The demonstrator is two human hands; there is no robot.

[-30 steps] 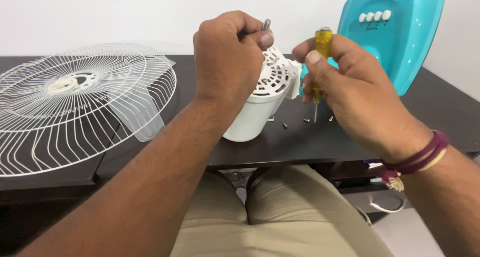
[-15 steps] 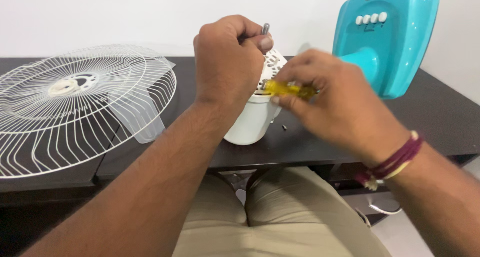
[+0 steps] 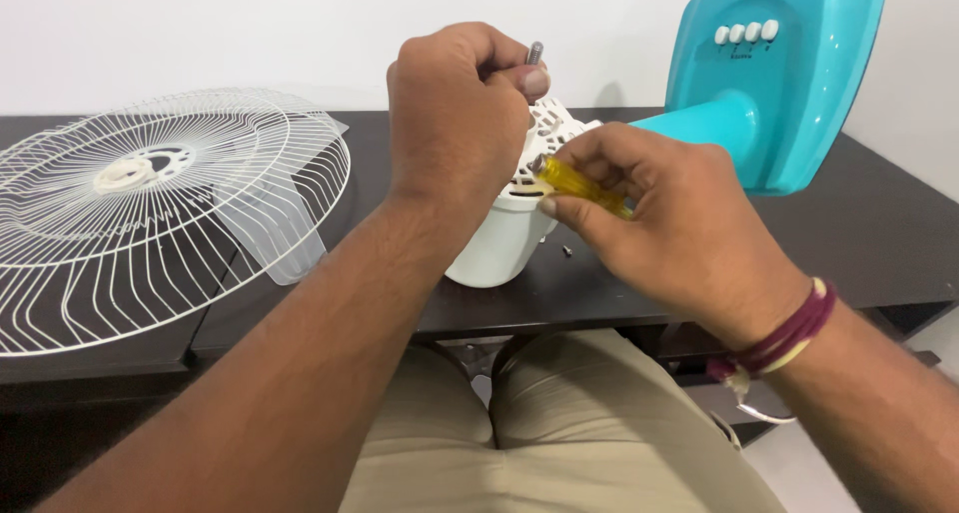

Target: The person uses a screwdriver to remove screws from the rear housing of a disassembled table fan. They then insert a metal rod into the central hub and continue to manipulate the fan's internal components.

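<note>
Right hand (image 3: 669,223) still pinching yellow screwdriver (image 3: 582,186), now angled into white motor housing (image 3: 509,223) on black table (image 3: 879,223) — left hand (image 3: 455,123) unchanged, fingers closed round metal shaft (image 3: 534,52).

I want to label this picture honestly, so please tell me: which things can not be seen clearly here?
All in the head view:
- Screwdriver tip: hidden by the left hand.
- Front of the white motor housing: covered by both hands.
- Right hand fingers: curled under, grip partly hidden.
- Small dark bit on the table: too small to identify.
- Wire fan guard: cut off by the left edge.
</note>
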